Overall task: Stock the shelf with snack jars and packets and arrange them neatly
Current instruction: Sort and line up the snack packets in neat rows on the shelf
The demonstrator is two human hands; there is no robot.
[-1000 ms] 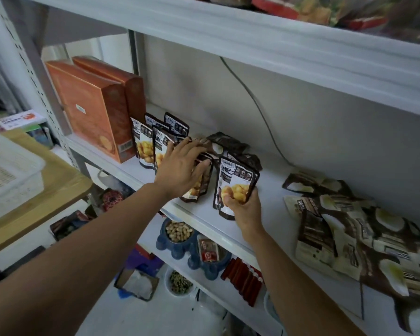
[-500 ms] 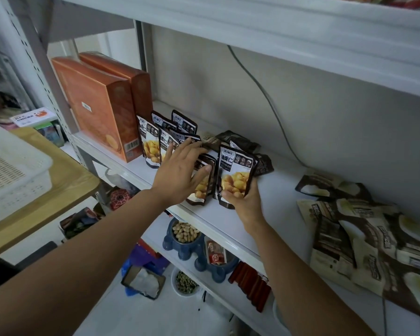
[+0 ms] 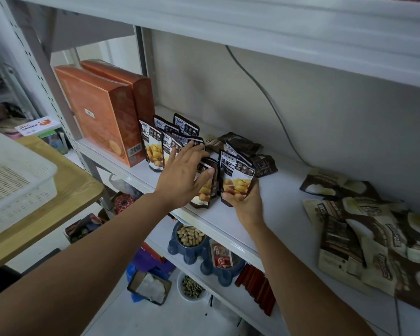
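Left hand (image 3: 182, 177), fingers straight and spread, presses flat against a row of upright black foil chestnut packets (image 3: 153, 151), likely steadying them; right hand (image 3: 245, 206) grips the base of another such packet (image 3: 237, 175), upright just beside the row; white metal shelf (image 3: 281, 204), orange cardboard boxes (image 3: 102, 112) left, heaped brown-and-cream packets (image 3: 374, 238) right, grey wall (image 3: 325, 105) behind.

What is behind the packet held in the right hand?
A second packet stands right behind the held packet in the right hand, only its top showing. Farther back, dark packets lie flat near the wall. Anything lower between them is covered.
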